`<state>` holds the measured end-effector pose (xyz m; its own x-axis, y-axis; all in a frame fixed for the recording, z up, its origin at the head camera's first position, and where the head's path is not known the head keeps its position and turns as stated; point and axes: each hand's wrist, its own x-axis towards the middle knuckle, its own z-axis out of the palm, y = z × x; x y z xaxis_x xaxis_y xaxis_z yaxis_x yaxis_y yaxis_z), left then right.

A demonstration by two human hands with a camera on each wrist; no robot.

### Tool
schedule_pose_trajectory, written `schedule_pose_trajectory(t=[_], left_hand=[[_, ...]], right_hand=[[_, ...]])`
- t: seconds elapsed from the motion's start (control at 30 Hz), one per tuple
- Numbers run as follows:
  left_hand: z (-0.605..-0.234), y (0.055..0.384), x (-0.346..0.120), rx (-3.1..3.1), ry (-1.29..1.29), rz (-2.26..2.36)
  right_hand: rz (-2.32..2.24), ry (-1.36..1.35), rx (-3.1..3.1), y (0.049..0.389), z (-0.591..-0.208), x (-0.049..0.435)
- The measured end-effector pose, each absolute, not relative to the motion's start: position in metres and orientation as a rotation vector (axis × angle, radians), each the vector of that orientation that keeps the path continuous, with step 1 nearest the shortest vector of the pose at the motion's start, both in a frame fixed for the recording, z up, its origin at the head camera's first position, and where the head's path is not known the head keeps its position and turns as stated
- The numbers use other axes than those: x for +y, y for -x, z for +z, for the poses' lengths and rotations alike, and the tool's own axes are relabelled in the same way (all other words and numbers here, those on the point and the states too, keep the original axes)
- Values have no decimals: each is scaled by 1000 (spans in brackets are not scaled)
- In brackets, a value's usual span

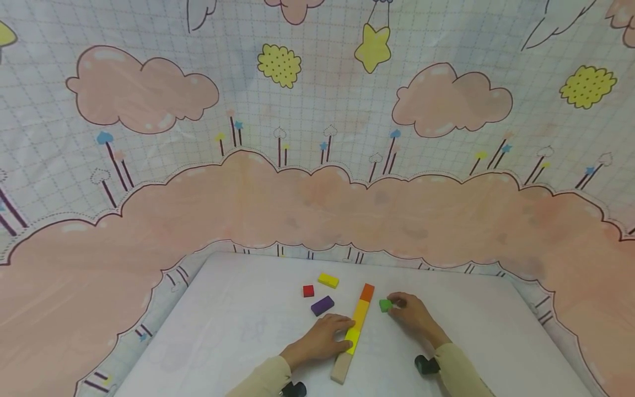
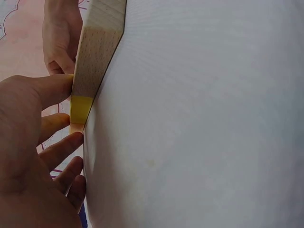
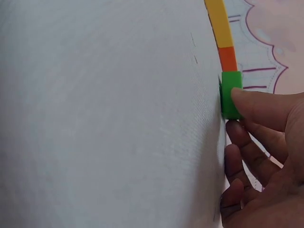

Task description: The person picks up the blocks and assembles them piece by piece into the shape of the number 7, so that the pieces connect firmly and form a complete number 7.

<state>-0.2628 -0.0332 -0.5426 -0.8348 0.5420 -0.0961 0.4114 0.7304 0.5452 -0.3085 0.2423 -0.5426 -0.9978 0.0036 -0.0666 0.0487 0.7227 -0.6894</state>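
A straight row of blocks runs away from me: a plain wooden block (image 1: 341, 368) nearest, a bright yellow block (image 1: 353, 334), a deeper yellow block (image 1: 361, 314), then an orange block (image 1: 367, 292) at the far end. Against the row's left side rests my left hand (image 1: 317, 341), thumb and fingertips touching the yellow part. In the left wrist view the fingers lie along one side of the wooden block (image 2: 97, 61). To the right of the row, my right hand (image 1: 413, 313) pinches a small green block (image 1: 385, 305), whose face shows in the right wrist view.
Left of the row's far half lie a purple block (image 1: 322, 306), a red block (image 1: 308, 291) and another yellow block (image 1: 328, 280). All sit on a white table (image 1: 218, 331). Behind it hangs a cloth printed with clouds (image 1: 317, 209). Dark wrist cameras sit by both sleeves.
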Motion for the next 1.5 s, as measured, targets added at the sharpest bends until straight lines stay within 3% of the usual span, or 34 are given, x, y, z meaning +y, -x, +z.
schedule_pose_trajectory(t=[0.57, 1.5], left_hand=[[-542, 262, -32, 2679, -741, 753], [-543, 263, -33, 2680, -746, 752]], right_hand=[[-1227, -84, 2804, 301, -527, 245], [-1307, -27, 2900, 319, -520, 229]])
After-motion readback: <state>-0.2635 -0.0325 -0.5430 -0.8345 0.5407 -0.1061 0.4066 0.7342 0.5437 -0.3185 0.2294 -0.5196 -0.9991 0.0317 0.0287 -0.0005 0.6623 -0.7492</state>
